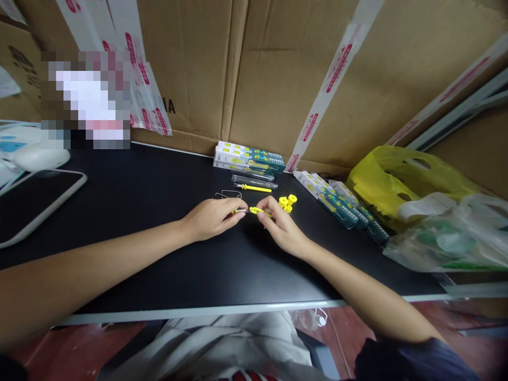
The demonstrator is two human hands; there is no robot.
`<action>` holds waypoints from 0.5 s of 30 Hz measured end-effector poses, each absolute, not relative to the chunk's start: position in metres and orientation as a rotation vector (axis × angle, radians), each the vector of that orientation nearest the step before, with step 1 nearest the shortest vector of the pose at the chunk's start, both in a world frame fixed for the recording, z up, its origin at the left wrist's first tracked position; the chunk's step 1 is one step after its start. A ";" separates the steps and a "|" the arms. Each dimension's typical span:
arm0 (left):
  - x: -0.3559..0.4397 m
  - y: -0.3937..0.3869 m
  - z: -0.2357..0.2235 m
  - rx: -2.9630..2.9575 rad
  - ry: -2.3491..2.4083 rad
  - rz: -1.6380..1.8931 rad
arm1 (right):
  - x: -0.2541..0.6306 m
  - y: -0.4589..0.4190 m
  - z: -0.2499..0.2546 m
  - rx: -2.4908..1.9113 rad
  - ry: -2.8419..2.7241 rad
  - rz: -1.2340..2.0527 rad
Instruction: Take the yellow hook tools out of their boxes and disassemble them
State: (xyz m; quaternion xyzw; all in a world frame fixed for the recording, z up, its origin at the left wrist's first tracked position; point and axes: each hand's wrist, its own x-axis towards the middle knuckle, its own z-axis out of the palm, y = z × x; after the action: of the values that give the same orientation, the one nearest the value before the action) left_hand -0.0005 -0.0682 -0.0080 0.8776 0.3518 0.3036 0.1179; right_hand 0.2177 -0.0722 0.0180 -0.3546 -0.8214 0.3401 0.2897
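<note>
Near the middle of the black table, my left hand (214, 218) pinches a small piece with a silvery metal part (241, 211) showing between thumb and fingers. Close to its fingertips, my right hand (282, 226) is closed on a slim yellow plastic piece (254, 210); whether the two pieces touch I cannot tell. Bent metal wires (230, 193) lie just behind my left hand. Small yellow plastic parts (288, 202) sit behind my right hand. Farther back lies a slim yellow-handled tool (254, 188) with a metal end, beside clear-and-dark plastic sleeves (255, 180).
Printed narrow boxes (248, 157) are stacked against the cardboard at the back, and more boxes (331, 201) lie to the right. Yellow and clear plastic bags (448, 233) crowd the right end. A phone (35, 203) lies at left. The table's pale front edge (238, 310) crosses before my lap.
</note>
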 end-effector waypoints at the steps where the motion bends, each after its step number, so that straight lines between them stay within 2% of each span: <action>1: 0.000 -0.068 -0.008 2.571 1.038 0.879 | 0.219 -0.073 0.019 -0.949 -2.209 0.877; 10: 0.001 -0.071 -0.007 2.685 0.932 0.738 | 0.219 -0.075 0.023 -0.932 -2.339 0.772; 15: 0.001 -0.070 -0.009 2.697 0.868 0.709 | 0.220 -0.073 0.016 -0.900 -2.290 0.865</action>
State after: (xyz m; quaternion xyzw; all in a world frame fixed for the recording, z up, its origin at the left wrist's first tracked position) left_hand 0.0006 -0.0703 -0.0091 0.9178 0.2952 0.2414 0.1102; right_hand 0.2201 -0.0726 0.0164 -0.3327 -0.8471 0.3199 0.2635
